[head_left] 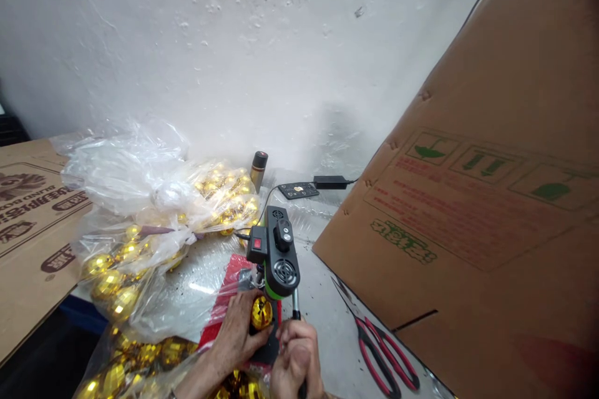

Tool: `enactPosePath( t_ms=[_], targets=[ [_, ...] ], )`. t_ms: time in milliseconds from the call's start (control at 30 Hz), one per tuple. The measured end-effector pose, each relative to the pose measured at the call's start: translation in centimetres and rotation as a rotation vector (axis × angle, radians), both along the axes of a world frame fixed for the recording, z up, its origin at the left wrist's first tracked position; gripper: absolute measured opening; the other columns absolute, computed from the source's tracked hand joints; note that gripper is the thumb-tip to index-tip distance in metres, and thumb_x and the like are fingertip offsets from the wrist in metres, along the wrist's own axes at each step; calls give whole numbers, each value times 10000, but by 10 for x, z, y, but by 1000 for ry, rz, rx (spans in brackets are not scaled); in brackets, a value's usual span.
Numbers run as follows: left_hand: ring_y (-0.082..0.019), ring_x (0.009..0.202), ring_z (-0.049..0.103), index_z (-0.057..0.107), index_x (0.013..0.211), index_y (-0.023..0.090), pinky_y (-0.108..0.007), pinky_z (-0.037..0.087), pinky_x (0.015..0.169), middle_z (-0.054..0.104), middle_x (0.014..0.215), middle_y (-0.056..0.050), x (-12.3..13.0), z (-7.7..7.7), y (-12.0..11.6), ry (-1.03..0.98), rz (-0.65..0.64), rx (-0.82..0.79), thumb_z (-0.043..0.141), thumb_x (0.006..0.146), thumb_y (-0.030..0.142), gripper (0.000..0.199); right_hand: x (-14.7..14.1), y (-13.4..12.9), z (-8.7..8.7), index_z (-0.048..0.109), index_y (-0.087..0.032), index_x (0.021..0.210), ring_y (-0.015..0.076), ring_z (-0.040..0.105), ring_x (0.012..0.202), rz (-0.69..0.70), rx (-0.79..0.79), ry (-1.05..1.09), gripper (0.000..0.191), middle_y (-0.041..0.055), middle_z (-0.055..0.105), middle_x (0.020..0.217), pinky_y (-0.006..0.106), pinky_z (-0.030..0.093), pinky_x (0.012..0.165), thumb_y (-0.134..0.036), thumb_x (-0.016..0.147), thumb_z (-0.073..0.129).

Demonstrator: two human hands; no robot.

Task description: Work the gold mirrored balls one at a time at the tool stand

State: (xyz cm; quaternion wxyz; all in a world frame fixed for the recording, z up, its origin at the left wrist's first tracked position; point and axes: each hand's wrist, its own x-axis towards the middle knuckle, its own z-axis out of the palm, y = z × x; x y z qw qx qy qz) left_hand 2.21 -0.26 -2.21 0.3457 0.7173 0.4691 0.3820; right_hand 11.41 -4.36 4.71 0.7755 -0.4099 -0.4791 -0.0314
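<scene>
Under a black machine head (283, 252) with a green lower edge, a shiny gold ball (261, 313) sits on a dark base. My left hand (241, 327) holds the ball, fingers behind it and thumb in front. My right hand (297, 355) is closed around the black grip of a metal lever (296, 302) at the machine's right side. A small black box with a red switch (257, 244) is on the machine's left. Red material (218, 318) lies beneath the machine.
Clear plastic bags (163, 193) of gold balls are at left. Scissors (381, 349) lie right of my right hand, beside a large carton (468, 199). A remote (298, 190), a black adapter (330, 182) and a cylindrical bottle (258, 169) stand or lie near the wall. Another carton (28, 212) is far left.
</scene>
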Motion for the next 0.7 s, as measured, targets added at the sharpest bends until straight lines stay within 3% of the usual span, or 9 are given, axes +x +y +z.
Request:
enactPosePath(
  t_ms=[133, 267, 333, 433, 567, 633, 700],
  targets=[
    [-397, 1155, 689, 669, 1317, 208, -582, 547, 1011, 747, 1267, -176, -1, 1, -1, 13, -26, -21, 747, 842, 333, 497, 0, 3, -16, 402, -241, 733, 145, 476, 651, -33, 20, -32, 387, -33, 456, 730, 313, 434, 685, -205, 1107, 308],
    [-405, 1166, 681, 661, 1329, 204, -603, 540, 1029, 743, 1264, -177, -2, 1, 1, 10, -31, -41, 754, 846, 349, 513, 14, -2, -20, 508, -230, 715, 143, 558, 654, 23, 7, -186, 402, -23, 574, 734, 317, 477, 702, -297, 1107, 444],
    [-404, 1162, 684, 656, 1337, 206, -604, 548, 1030, 744, 1262, -172, -1, -1, 2, 6, -22, -41, 765, 838, 338, 528, 22, -7, -6, 542, -227, 730, 132, 575, 647, 37, -23, -222, 388, -24, 599, 738, 305, 484, 709, -284, 1105, 459],
    [-403, 1168, 697, 645, 1347, 194, -592, 573, 1025, 744, 1274, -176, -4, -6, -1, -15, -2, -13, 789, 820, 301, 557, 27, -13, 37, 566, -221, 808, 107, 519, 595, 65, -159, -156, 332, -28, 559, 735, 253, 395, 566, -213, 1109, 426],
    [-361, 1203, 712, 570, 1453, 226, -502, 606, 1015, 730, 1346, -163, -23, -25, -20, 10, -27, 242, 778, 890, 312, 606, 31, -13, 92, 535, -219, 731, 97, 462, 537, 103, -291, -151, 376, -45, 507, 652, 248, 343, 509, -287, 1101, 513],
    [-323, 1166, 725, 534, 1493, 249, -426, 612, 980, 747, 1330, -139, -38, -42, -34, 109, -91, 468, 752, 945, 390, 607, 29, -12, 99, 545, -219, 728, 96, 447, 528, 111, -289, -155, 387, -46, 510, 644, 249, 340, 507, -306, 1104, 512],
    [-253, 1029, 746, 562, 1454, 284, -321, 603, 885, 796, 1207, -75, -53, -59, -47, 239, -168, 662, 683, 1018, 436, 477, 24, -13, 92, 563, -218, 736, 102, 455, 554, 123, -280, -101, 385, -38, 522, 668, 254, 356, 536, -316, 1105, 513]
  ],
)
